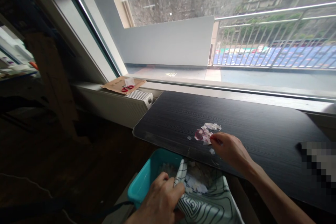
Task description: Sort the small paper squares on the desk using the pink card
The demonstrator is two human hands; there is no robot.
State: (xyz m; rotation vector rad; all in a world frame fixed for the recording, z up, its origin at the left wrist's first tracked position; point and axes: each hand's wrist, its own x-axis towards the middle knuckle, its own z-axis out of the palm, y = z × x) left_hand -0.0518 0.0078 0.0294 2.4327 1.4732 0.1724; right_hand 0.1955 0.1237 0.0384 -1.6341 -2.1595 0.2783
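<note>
At the table's near edge my left hand point(166, 193) is closed on the rim of a pale green cloth bag point(207, 207) with dark line patterns. Its mouth gapes, and white paper scraps point(195, 184) lie inside. Above the tabletop, the fingers of my right hand point(228, 147) are pinched at the edge of a reddish see-through piece point(201, 134), whose exact kind I cannot make out. White paper bits point(212, 126) lie around and partly over that piece. A single loose scrap point(212, 151) rests just below my right fingertips.
A turquoise bin point(143, 175) with scraps in it stands beside the bag, below the dark table point(168, 115). On the radiator point(143, 98) by the window, red-handled scissors point(127, 88) lie on a brown paper envelope point(112, 84). A blurred-out object point(319, 157) is at the right.
</note>
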